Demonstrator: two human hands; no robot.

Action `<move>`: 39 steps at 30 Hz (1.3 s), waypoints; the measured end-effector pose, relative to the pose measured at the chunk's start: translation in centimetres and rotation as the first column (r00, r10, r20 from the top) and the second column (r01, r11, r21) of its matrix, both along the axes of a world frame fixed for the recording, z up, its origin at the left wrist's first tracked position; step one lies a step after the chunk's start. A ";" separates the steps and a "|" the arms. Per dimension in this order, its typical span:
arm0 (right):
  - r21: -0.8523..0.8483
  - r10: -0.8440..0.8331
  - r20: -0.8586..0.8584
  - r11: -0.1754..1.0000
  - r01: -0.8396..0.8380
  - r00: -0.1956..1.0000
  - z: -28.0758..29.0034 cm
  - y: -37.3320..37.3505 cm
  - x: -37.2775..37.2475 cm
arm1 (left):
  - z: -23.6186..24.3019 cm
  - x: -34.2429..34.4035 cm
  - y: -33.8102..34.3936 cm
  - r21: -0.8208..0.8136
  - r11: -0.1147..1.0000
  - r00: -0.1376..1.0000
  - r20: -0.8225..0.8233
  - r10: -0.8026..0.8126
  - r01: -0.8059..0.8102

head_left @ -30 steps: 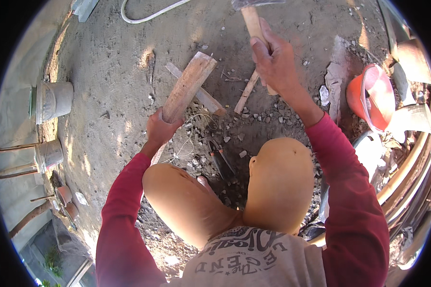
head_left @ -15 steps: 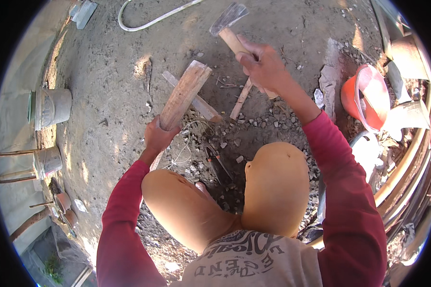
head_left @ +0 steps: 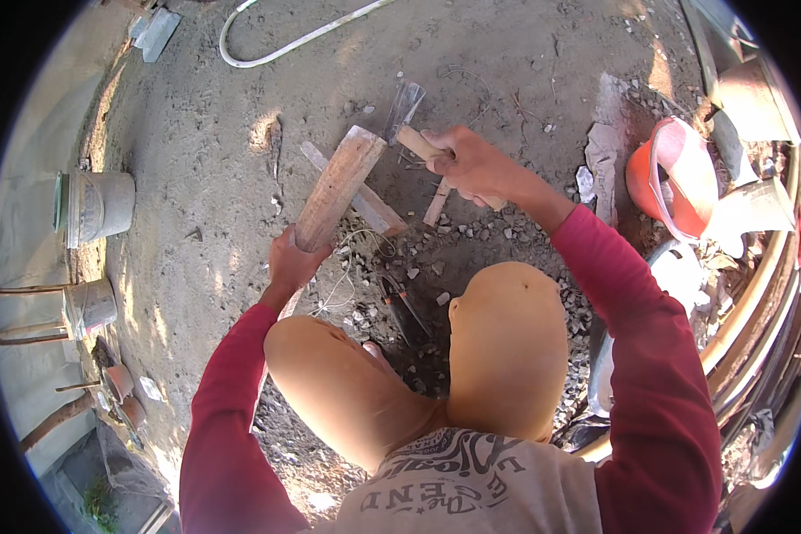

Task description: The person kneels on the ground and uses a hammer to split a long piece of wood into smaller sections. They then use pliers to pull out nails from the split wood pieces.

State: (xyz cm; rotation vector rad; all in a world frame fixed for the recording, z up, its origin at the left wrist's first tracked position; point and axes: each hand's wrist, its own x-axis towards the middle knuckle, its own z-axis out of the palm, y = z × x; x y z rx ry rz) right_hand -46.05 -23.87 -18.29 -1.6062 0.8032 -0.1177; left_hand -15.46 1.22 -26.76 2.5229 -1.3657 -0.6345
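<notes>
My left hand (head_left: 297, 264) is closed around the lower part of a rough wooden post (head_left: 340, 189), which leans up and away from me. In my right hand (head_left: 477, 165) is the wooden handle of a hatchet (head_left: 404, 110). Its metal blade is beside the upper end of the post; whether they touch, I cannot tell. Behind the post, a shorter wooden board (head_left: 378, 212) lies crosswise on the ground. A thin stick (head_left: 436, 205) lies below my right hand. Between my knees rests a pair of pliers (head_left: 406, 307), near a loose pale string (head_left: 351, 267).
An orange bucket (head_left: 676, 178) stands at the right, beside long curved poles (head_left: 748, 311). Grey buckets (head_left: 107, 206) line the left wall. A white hose (head_left: 303, 36) curves across the far ground. Gravel and small stones lie around my feet.
My right hand has brought the hatchet down and to the left, so its blade is now at the post's upper end. My left hand and the post have barely moved.
</notes>
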 end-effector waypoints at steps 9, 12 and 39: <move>0.057 -0.003 0.011 0.998 0.003 1.000 -1.7 -0.3 -0.1 | 0.7 -0.9 -0.7 0.019 0.999 0.996 -0.067 0.051 -0.050; -0.007 -0.142 -0.016 0.990 0.142 0.990 -4.9 0.2 -2.3 | 0.5 -0.9 -0.8 -0.014 1.000 0.999 -0.047 0.021 -0.021; -0.472 -0.114 -0.130 0.881 0.039 0.985 -17.4 9.9 -2.4 | 3.1 2.9 -0.9 -0.172 0.979 0.934 -0.356 0.043 -0.111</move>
